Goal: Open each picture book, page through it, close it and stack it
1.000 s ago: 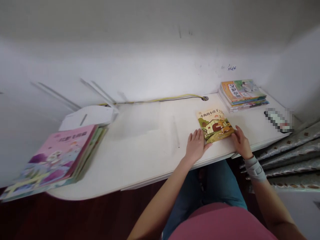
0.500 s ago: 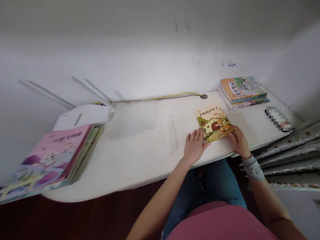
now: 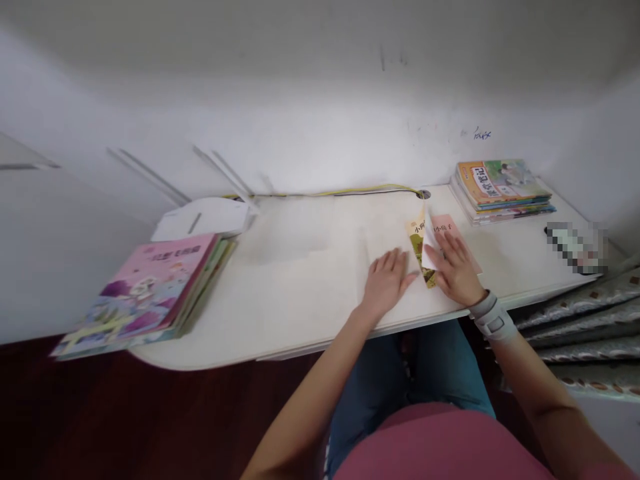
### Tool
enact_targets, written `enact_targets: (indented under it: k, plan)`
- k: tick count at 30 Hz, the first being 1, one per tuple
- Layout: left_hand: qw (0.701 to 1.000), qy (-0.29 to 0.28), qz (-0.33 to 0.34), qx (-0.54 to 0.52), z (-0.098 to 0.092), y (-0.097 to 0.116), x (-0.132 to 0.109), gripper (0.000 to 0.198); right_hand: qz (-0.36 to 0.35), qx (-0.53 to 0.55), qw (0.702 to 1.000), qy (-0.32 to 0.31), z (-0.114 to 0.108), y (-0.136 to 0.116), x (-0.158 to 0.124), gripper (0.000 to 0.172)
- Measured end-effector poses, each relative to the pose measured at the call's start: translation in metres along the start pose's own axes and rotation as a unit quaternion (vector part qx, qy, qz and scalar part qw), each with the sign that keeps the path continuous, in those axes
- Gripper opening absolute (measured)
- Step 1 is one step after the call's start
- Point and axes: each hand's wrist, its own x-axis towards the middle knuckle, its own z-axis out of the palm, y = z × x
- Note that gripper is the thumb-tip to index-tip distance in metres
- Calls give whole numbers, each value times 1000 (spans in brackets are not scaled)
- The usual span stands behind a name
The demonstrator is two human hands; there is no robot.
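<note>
A picture book [image 3: 416, 227] lies on the white desk [image 3: 295, 287] in front of me, its illustrated cover lifted and bent over so the white inner side shows. Beneath the cover a pink page with a title is exposed on the right. My right hand [image 3: 456, 273], with a grey band at the wrist, rests over that page with fingers spread, its thumb side against the raised cover. Just left of the book, my left hand [image 3: 385, 283] lies flat on the desk, fingers stretched out and holding nothing.
A stack of books [image 3: 150, 287] with a pink cover overhangs the desk's left end, beside a white device [image 3: 200, 217]. At the back right sits another book stack [image 3: 500, 190]. A pixelated phone-like object [image 3: 573, 247] lies near the right edge. A yellow cable [image 3: 360, 189] runs along the wall.
The book's cover has lifted and the pink page has come into view. My right hand has moved left over the book; my left hand has come off its edge. The view has shifted left.
</note>
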Motion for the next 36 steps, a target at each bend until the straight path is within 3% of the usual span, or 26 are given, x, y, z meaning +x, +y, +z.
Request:
enact_targets:
  k: [4, 8, 19, 23, 28, 32, 36]
  plan:
    - [997, -11, -74, 16, 2, -22, -5, 72, -73, -46, 993, -81, 3, -7, 9, 52]
    - [995, 0, -95, 1, 4, -24, -7, 70, -138, -35, 983, -120, 11, -15, 16, 47]
    - [990, 65, -121, -22, 4, -24, -10, 63, -134, -12, 982, -135, 37, -41, 21, 42]
    - [991, 64, -119, -15, 6, -23, -11, 58, -103, 53, 986, -119, 37, -35, 32, 42]
    - [992, 57, -114, -11, 4, -22, -10, 52, 9, 66, 995, -74, 49, -5, 94, 45]
    - [991, 54, -122, -14, 1, -21, -11, 51, 87, 43, 986, -138, 67, 10, 139, 63]
    - [990, 53, -128, -13, 3, -20, -11, 56, 122, -9, 981, -150, 73, 12, 141, 49]
